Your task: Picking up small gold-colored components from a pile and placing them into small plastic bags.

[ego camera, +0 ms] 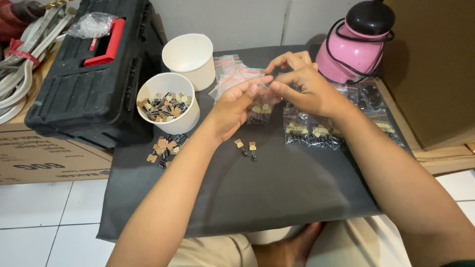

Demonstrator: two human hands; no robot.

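While your left hand [236,106] and right hand [303,88] both pinch the small clear bag [261,106] of components above the black mat [277,183], a tilt could spill its pieces. Two loose parts [246,148] already lie just below. Your elbow could also nudge the filled paper cup [168,102] beside you.
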